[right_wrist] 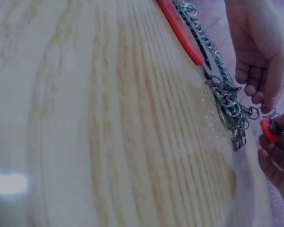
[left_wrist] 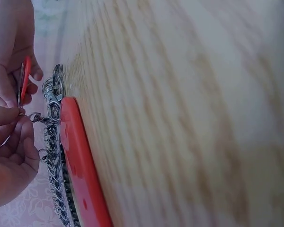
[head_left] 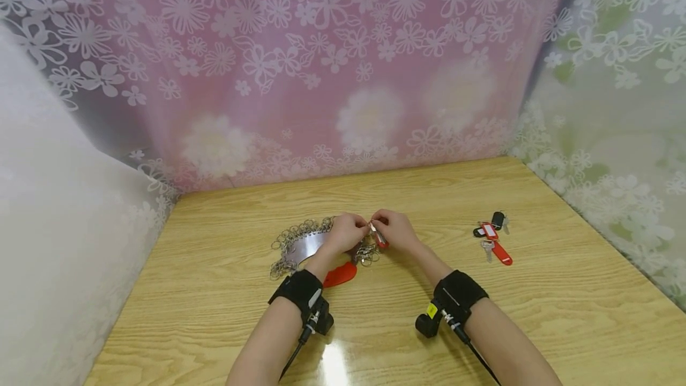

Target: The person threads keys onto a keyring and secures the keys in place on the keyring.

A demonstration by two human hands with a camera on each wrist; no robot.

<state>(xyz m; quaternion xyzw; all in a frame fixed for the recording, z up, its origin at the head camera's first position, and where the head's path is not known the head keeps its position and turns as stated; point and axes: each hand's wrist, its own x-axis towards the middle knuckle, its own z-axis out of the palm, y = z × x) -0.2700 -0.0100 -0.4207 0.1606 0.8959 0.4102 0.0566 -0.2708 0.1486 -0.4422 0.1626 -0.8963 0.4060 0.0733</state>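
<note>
Above the right end of a curved metal plate (head_left: 305, 247) with a red handle (head_left: 340, 274), both hands meet. Many key rings and clasps (left_wrist: 52, 101) hang along its edge. With thumb and fingertips, my left hand (head_left: 347, 232) pinches a small key ring (right_wrist: 266, 113), linked by a short clasp to the plate's bunch. My right hand (head_left: 396, 232) grips a red key tag (head_left: 382, 243) with a metal key, close against that ring. Fingers partly hide the key and where it meets the ring.
To the right on the wooden table (head_left: 429, 344) lie a red-framed tag (head_left: 489, 230), black tags (head_left: 498, 220), a solid red tag (head_left: 502, 253) and loose keys (head_left: 488, 249). Flowered cloth (head_left: 370, 76) hangs behind and at the sides. Each wrist wears a black camera strap (head_left: 461, 295).
</note>
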